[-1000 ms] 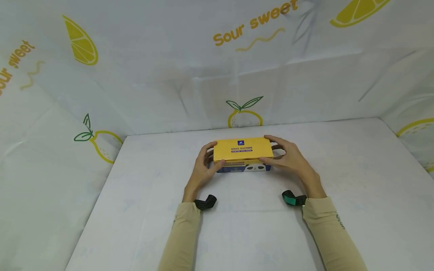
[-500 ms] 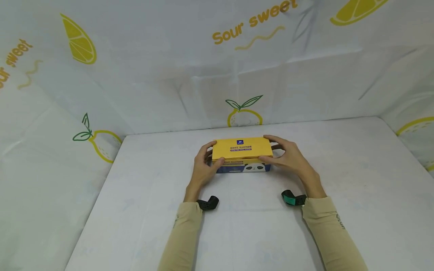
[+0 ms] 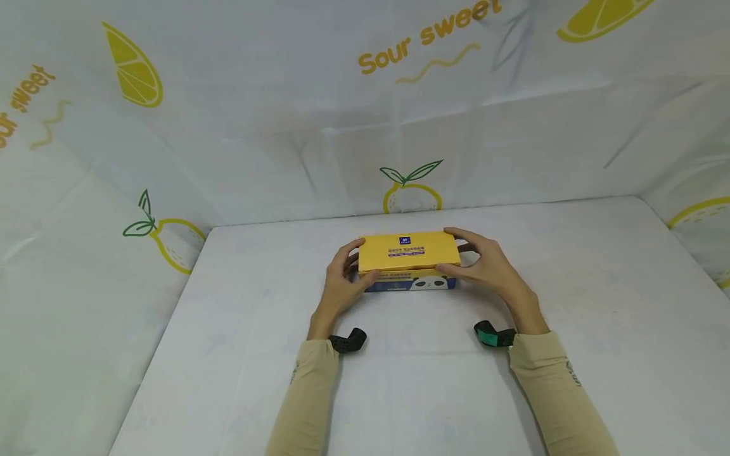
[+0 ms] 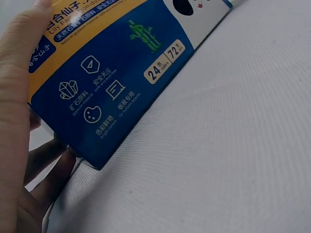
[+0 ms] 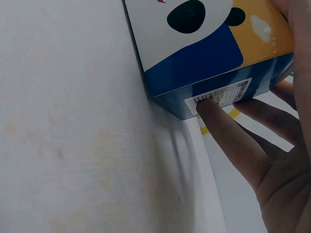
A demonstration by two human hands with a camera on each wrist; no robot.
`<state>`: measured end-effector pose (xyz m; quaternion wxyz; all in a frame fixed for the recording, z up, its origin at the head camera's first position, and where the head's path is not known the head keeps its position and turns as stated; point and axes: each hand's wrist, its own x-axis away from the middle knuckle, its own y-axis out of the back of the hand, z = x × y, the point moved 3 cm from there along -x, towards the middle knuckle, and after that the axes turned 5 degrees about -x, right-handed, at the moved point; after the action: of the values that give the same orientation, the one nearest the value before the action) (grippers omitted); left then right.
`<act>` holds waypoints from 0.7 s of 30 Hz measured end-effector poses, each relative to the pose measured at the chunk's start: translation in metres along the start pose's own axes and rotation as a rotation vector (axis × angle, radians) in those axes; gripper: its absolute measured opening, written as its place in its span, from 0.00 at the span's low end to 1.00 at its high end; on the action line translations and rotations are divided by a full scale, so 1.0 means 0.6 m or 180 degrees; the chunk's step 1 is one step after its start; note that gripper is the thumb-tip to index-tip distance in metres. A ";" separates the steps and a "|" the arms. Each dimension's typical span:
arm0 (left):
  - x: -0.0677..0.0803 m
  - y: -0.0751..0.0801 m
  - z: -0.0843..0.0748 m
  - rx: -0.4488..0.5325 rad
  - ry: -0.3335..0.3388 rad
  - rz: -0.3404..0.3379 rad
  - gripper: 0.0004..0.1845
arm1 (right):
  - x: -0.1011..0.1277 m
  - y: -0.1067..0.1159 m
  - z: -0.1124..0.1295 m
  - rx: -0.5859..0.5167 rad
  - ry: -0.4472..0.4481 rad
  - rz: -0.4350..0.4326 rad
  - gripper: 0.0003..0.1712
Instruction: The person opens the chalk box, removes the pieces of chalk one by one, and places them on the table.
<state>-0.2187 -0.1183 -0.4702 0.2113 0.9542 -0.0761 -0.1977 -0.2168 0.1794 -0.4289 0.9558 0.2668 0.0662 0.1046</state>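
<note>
A yellow and blue box of chalk (image 3: 408, 251) sits on the white-covered table, its yellow top facing up and a panda printed on its front. My left hand (image 3: 340, 286) grips its left end, thumb on the front and fingers round the back. My right hand (image 3: 492, 269) holds the right end the same way. The left wrist view shows the blue front panel of the chalk box (image 4: 116, 92), printed "24 colors 72 pcs". From the right wrist, the end of the chalk box (image 5: 218, 92) shows a barcode label, with a fingertip (image 5: 206, 107) touching it.
The table (image 3: 399, 392) has a white cloth over it. A white sheet (image 3: 274, 114) printed with lemons and "Sour sweet" hangs behind it and at both sides. Black wrist cameras sit at the left wrist (image 3: 349, 341) and right wrist (image 3: 493, 334).
Both hands keep their grip on the chalk box, which stays in place. Only slight shifts of the left wrist and of the view show.
</note>
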 end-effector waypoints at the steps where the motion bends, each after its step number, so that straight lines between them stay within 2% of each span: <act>1: 0.000 0.001 0.000 0.0010 0.0002 0.0012 0.39 | 0.000 0.000 0.000 0.0004 -0.0018 -0.0005 0.46; 7: -0.001 0.002 0.000 0.0062 0.0017 0.0048 0.47 | 0.000 0.001 0.001 -0.0003 -0.0074 0.0006 0.43; 12: -0.002 0.003 0.000 0.0095 -0.0056 0.0061 0.41 | -0.003 -0.001 0.003 0.0047 -0.0115 -0.0057 0.40; 17: -0.002 0.002 0.000 0.0100 -0.0179 0.0065 0.40 | -0.002 -0.003 0.005 0.0084 -0.0212 -0.0085 0.40; 21: -0.002 0.001 0.001 0.0048 -0.0182 0.0075 0.46 | 0.000 -0.003 0.003 0.0055 -0.0183 -0.0034 0.42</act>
<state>-0.2201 -0.1187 -0.4702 0.2041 0.9488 -0.0948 -0.2218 -0.2161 0.1771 -0.4281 0.9555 0.2776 0.0409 0.0913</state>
